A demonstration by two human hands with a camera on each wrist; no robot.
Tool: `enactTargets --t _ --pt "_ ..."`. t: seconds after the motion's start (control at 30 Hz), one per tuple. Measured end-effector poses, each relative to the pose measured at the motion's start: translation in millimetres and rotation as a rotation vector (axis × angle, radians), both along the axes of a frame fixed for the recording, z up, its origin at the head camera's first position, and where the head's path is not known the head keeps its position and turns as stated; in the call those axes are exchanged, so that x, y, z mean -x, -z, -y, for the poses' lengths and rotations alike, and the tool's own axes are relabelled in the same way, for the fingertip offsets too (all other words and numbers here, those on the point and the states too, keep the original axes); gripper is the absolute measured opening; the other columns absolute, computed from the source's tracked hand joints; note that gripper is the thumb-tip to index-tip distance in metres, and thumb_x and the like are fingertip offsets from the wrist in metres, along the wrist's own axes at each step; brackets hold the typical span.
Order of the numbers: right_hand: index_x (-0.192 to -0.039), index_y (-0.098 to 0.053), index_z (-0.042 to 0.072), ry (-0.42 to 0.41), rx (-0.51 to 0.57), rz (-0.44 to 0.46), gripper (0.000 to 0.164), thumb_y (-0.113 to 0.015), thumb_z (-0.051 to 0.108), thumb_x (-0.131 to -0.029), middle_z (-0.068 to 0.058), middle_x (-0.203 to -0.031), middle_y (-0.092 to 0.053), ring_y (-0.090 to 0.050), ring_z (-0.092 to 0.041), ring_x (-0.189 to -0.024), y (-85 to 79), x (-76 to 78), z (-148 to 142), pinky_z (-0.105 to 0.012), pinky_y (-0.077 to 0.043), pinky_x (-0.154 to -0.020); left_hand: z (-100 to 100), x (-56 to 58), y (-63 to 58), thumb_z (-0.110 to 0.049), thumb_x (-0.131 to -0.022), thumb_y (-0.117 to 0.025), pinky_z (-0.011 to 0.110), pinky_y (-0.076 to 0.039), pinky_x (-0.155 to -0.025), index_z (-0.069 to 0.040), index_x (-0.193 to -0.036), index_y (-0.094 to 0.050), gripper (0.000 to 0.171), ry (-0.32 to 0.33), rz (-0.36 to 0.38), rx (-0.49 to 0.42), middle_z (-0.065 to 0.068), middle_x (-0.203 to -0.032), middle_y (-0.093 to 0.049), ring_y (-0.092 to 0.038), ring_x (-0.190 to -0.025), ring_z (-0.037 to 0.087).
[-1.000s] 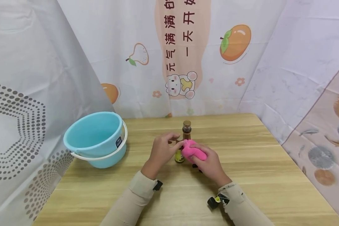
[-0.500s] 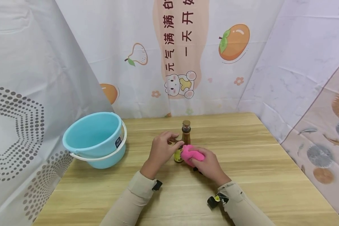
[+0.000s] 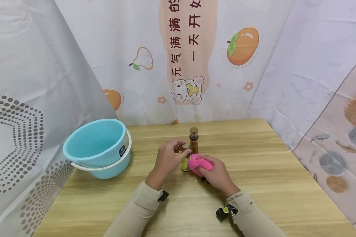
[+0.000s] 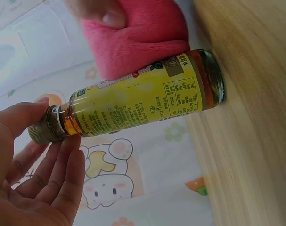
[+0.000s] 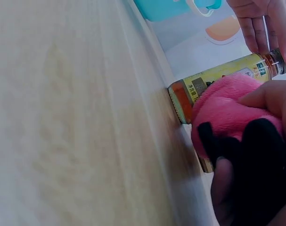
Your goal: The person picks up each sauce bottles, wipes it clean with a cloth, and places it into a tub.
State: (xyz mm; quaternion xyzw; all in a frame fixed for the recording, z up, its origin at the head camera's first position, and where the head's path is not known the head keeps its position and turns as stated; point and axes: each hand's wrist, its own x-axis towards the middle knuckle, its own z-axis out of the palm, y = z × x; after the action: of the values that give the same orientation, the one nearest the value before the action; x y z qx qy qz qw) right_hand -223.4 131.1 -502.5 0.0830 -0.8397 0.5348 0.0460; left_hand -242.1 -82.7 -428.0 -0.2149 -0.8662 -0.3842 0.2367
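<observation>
A glass bottle (image 4: 138,99) with a yellow label and a gold cap stands upright on the table. My left hand (image 3: 167,156) pinches it at the cap and neck, thumb on one side and fingers on the other. Against the label lies a pink plush cloth (image 3: 194,164), gripped by my right hand (image 3: 218,174). In the right wrist view a black piece (image 5: 260,165) shows between the right thumb and a finger, below the cloth; what it is, I cannot tell. The cloth hides part of the label.
Just behind stands a second brown bottle (image 3: 193,144) with a gold cap, its lower part hidden. A light blue bucket (image 3: 96,164) with a white handle is at the left on the wooden table (image 3: 255,191). A printed curtain (image 3: 154,82) hangs behind the back edge.
My right hand has slid the pink cloth a little lower along the bottle. My left hand keeps its hold at the cap. The head view has shifted slightly.
</observation>
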Motion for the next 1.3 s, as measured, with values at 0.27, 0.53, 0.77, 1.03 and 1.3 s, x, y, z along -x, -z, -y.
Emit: enactTargets --t 0.27,0.53,0.77,1.03,1.3 --pt "-0.124 -0.073 0.036 0.019 0.113 -0.083 0.039 -0.082 0.022 -0.089 -0.004 -0.113 -0.072 -0.065 -0.022 -0.078 -3.0 -2.1 1 -0.033 -0.059 -0.058 -1 -0.8 -1.7 -0.024 -0.085 -0.088 0.026 -0.064 -0.072 -0.007 -0.108 -0.071 0.033 -0.016 0.037 -0.015 0.006 -0.095 -0.077 -0.076 -0.082 0.016" --pt "-0.131 -0.070 0.028 -0.010 0.209 -0.231 0.042 -0.082 0.024 -0.091 -0.003 -0.129 -0.068 -0.063 -0.023 -0.095 -8.5 -5.7 1 -0.030 -0.061 -0.069 -2 -0.4 -0.5 -0.022 -0.087 -0.086 0.022 -0.063 -0.073 -0.007 -0.109 -0.072 0.031 0.000 0.076 -0.018 0.007 -0.101 -0.078 -0.077 -0.085 0.016" --pt "-0.132 -0.070 0.017 -0.045 0.216 -0.313 0.042 -0.079 0.010 -0.092 -0.006 -0.137 -0.065 -0.062 -0.020 -0.106 -12.2 -5.9 2 -0.026 -0.059 -0.081 -2 1.3 -0.7 -0.018 -0.088 -0.085 0.020 -0.063 -0.073 -0.008 -0.109 -0.072 0.027 0.032 0.087 -0.026 0.009 -0.104 -0.078 -0.078 -0.086 0.016" --pt "-0.126 -0.072 0.011 -0.050 0.178 -0.201 0.036 -0.077 0.003 -0.092 -0.014 -0.129 -0.068 -0.062 -0.023 -0.094 -34.3 -18.9 6 -0.028 -0.060 -0.070 -2 -0.8 -2.1 -0.021 -0.088 -0.085 0.022 -0.063 -0.073 -0.007 -0.110 -0.072 0.030 0.031 0.109 -0.028 0.012 -0.106 -0.078 -0.078 -0.086 0.018" --pt "-0.123 -0.073 0.012 -0.035 0.144 -0.152 0.034 -0.077 0.001 -0.090 -0.015 -0.127 -0.069 -0.062 -0.026 -0.094 -38.0 -22.1 8 -0.028 -0.058 -0.071 -1 -1.6 -0.7 -0.021 -0.088 -0.085 0.022 -0.063 -0.073 -0.009 -0.111 -0.073 0.029 0.032 0.114 -0.038 0.009 -0.105 -0.078 -0.079 -0.085 0.017"
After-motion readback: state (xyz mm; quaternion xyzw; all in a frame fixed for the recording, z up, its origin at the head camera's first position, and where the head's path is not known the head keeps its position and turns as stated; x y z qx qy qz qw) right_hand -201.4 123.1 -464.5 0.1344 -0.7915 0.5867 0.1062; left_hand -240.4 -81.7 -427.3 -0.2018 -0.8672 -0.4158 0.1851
